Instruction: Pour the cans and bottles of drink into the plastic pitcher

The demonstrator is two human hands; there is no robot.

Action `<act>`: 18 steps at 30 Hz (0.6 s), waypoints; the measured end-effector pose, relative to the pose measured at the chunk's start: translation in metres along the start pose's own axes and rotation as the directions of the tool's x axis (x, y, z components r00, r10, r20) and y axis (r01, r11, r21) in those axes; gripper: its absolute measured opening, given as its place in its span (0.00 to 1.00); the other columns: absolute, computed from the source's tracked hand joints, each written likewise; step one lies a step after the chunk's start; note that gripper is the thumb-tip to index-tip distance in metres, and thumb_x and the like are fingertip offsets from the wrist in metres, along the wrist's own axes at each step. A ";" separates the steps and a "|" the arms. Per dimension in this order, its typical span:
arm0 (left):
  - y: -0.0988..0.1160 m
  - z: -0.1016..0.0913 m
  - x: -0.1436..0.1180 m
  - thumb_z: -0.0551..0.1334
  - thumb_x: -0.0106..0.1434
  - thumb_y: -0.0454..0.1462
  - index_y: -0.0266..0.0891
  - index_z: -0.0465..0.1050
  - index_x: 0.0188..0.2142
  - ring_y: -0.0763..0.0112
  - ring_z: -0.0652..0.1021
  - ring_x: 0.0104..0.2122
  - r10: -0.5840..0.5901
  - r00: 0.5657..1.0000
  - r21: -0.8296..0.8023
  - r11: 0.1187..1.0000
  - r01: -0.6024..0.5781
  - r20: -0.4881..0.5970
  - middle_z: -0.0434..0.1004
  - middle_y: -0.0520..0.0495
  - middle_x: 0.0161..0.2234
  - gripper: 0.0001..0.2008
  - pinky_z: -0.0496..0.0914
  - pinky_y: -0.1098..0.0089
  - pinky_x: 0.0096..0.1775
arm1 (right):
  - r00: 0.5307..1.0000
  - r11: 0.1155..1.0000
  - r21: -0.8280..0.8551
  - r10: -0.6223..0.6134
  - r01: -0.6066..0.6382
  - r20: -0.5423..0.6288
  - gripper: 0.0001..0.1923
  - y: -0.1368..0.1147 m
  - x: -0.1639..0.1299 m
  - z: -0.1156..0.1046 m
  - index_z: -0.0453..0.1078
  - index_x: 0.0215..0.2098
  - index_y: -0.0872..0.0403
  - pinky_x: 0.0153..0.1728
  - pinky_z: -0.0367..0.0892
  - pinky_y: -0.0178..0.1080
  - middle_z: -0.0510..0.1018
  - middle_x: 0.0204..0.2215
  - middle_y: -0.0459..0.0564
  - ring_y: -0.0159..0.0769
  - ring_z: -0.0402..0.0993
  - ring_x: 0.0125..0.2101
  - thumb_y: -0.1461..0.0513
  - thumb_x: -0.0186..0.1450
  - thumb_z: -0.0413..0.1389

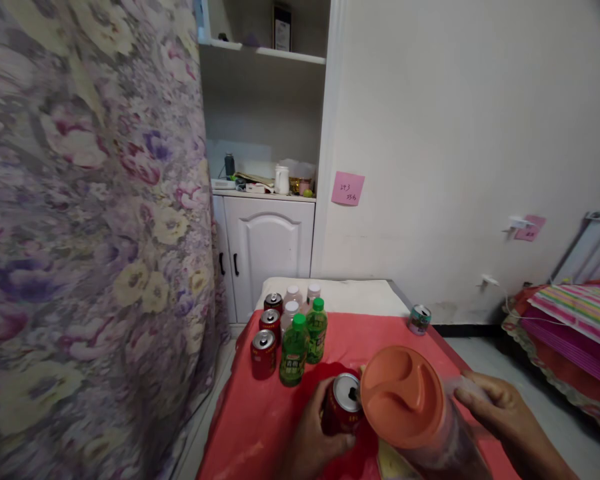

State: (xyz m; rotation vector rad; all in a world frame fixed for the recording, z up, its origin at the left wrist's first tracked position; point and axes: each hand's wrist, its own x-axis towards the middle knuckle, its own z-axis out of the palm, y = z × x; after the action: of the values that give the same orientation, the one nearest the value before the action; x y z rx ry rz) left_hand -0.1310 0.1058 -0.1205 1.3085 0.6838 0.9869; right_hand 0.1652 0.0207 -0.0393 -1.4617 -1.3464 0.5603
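My left hand (316, 437) is wrapped around a dark red drink can (347, 415), whose top shows a dark opening. Close against that can is the orange lid (403, 397) of a clear plastic pitcher (453, 443), tilted so its spout side meets the can's top. My right hand (495, 403) grips the pitcher by its handle on the right. Dark liquid seems to show through the pitcher wall. Beneath the can and pitcher, a darker, glossy red patch (337, 373) shows on the red tablecloth. A yellowish item (395, 463) lies partly hidden under the pitcher.
Several red cans (264, 353), green bottles (293, 350) and white-capped bottles (313, 291) stand on the left of the table (370, 327). A green can (420, 319) is near the right edge. A flowered curtain (95, 233) hangs left; a bed (570, 333) is right.
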 end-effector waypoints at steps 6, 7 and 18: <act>-0.002 -0.002 0.001 0.67 0.40 0.26 0.45 0.68 0.55 0.51 0.74 0.57 -0.003 1.000 0.001 1.000 0.003 -0.013 0.77 0.45 0.55 0.39 0.66 0.56 0.57 | 0.998 0.996 0.064 0.053 -0.055 0.039 0.24 -0.007 0.003 0.003 0.63 0.18 0.52 0.23 0.56 0.34 0.60 0.18 0.41 0.32 0.56 0.23 0.45 0.58 0.61; -0.001 -0.002 0.001 0.67 0.40 0.26 0.45 0.68 0.55 0.51 0.74 0.57 0.000 1.000 0.001 1.000 0.000 -0.012 0.77 0.45 0.55 0.39 0.66 0.56 0.57 | 0.997 0.996 0.062 0.057 -0.060 0.042 0.24 -0.007 0.004 0.003 0.63 0.18 0.52 0.23 0.56 0.34 0.60 0.18 0.41 0.32 0.56 0.23 0.45 0.58 0.61; 0.003 -0.002 0.003 0.67 0.40 0.26 0.43 0.67 0.55 0.51 0.73 0.57 -0.025 0.999 -0.011 1.000 0.025 -0.028 0.77 0.42 0.56 0.39 0.65 0.56 0.58 | 0.995 0.998 0.021 0.057 -0.058 0.077 0.25 -0.004 0.012 0.004 0.60 0.18 0.52 0.24 0.53 0.35 0.57 0.19 0.41 0.32 0.54 0.23 0.43 0.58 0.60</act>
State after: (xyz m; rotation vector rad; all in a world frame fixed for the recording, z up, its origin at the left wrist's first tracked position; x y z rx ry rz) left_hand -0.1321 0.1090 -0.1178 1.2760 0.7140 0.9889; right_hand 0.1630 0.0327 -0.0334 -1.4765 -1.3560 0.6731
